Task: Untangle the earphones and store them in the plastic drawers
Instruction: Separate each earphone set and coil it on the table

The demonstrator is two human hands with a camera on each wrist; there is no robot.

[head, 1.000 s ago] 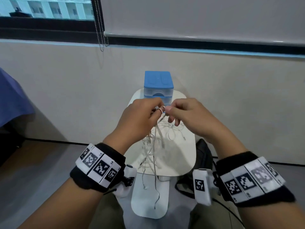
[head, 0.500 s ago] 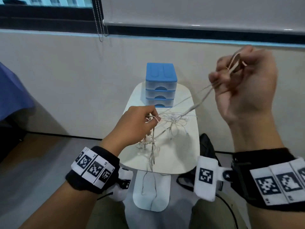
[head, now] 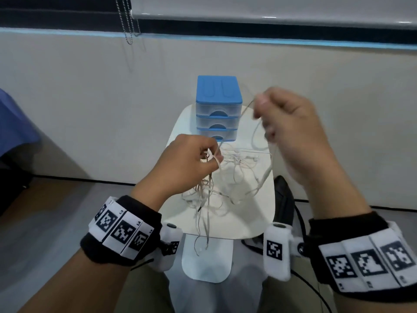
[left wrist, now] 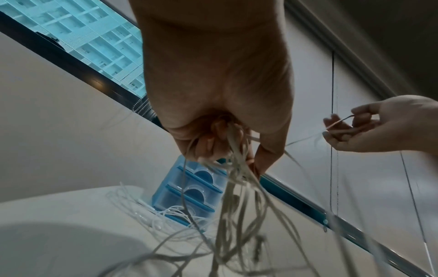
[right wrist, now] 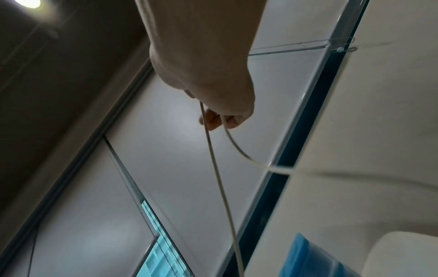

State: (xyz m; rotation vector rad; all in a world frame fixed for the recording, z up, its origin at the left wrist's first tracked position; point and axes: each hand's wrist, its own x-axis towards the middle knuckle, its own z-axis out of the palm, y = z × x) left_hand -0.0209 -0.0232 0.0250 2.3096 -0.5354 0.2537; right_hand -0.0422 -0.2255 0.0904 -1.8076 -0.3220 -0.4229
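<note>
A tangle of white earphone cables (head: 234, 175) lies on the small white table (head: 255, 220), with strands hanging over its near edge. My left hand (head: 191, 163) grips a bunch of the cables (left wrist: 234, 168) just above the table. Raised to the right, my right hand (head: 291, 127) pinches one loop of cable (right wrist: 213, 146) pulled out of the tangle. The plastic drawers (head: 217, 109), clear with a blue top and blue handles, stand at the table's far end with all three drawers closed.
The table stands against a beige wall (head: 90, 105) under a window with a roller blind and its bead chain (head: 128, 21). A black bag (head: 284, 199) and cable lie on the floor to the right. Blue fabric (head: 13, 123) shows at the far left.
My hands, together over the tangle a second ago, have parted. The right hand pulled a cable up and right, then came down and nearer the drawers. The left hand stayed low on the bunch.
</note>
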